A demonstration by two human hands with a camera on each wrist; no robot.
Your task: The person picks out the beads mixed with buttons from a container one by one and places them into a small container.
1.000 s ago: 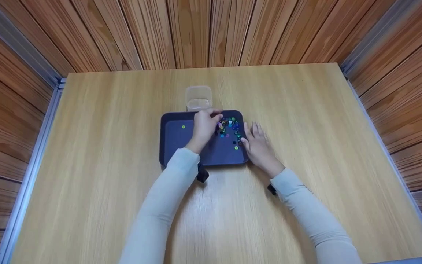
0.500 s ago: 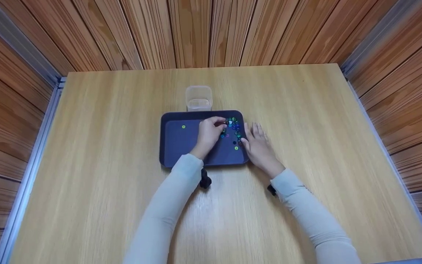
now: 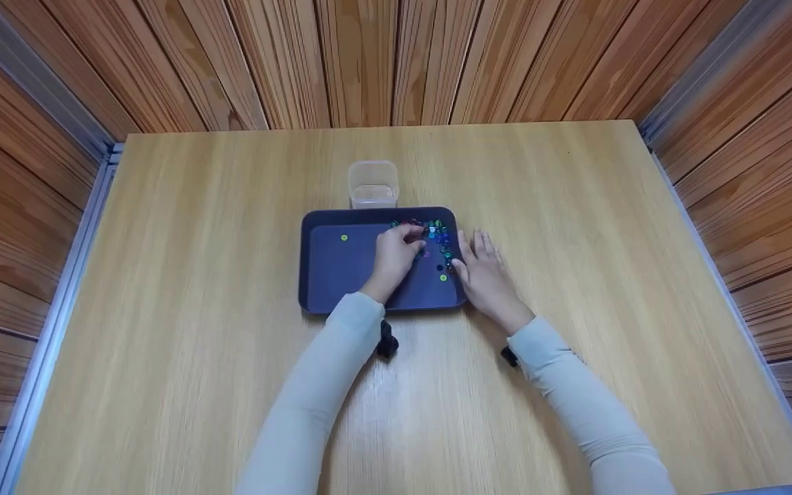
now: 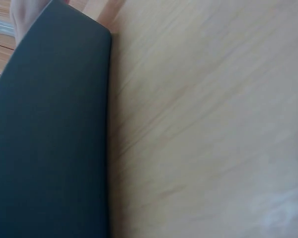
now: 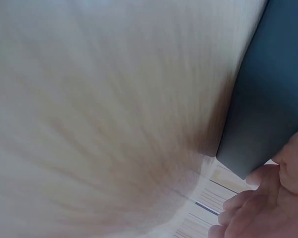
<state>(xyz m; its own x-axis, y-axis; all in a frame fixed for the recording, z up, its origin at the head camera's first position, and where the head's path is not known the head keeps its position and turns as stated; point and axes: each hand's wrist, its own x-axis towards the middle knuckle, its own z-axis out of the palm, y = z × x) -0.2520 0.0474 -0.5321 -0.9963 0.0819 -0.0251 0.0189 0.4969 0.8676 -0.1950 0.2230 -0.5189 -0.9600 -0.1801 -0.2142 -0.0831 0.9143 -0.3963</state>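
Upright wooden planks (image 3: 361, 65) wall in three sides of a pale wood-grain surface (image 3: 183, 289) in the head view. Near its middle lies a dark blue rectangular tray (image 3: 334, 275), with a translucent tub (image 3: 361, 180) just beyond its far edge. Small, colourful bead-like pieces (image 3: 445, 239) gather at the tray's far right corner and down its right side; one yellow piece (image 3: 344, 238) sits alone toward the left, another yellow piece (image 3: 443, 278) lower right. The hands are apart. The left hand (image 3: 394, 256) reaches over the tray with curled fingers at the cluster; whether it pinches a piece, I cannot tell. The right hand (image 3: 485, 275) lies with extended fingers along the tray's right edge.

From the left wrist, the tray's dark side fills the left, with part of a hand at the top corner.

From the right wrist, the tray's side stands at upper right, with bent fingers (image 5: 238, 203) below it.
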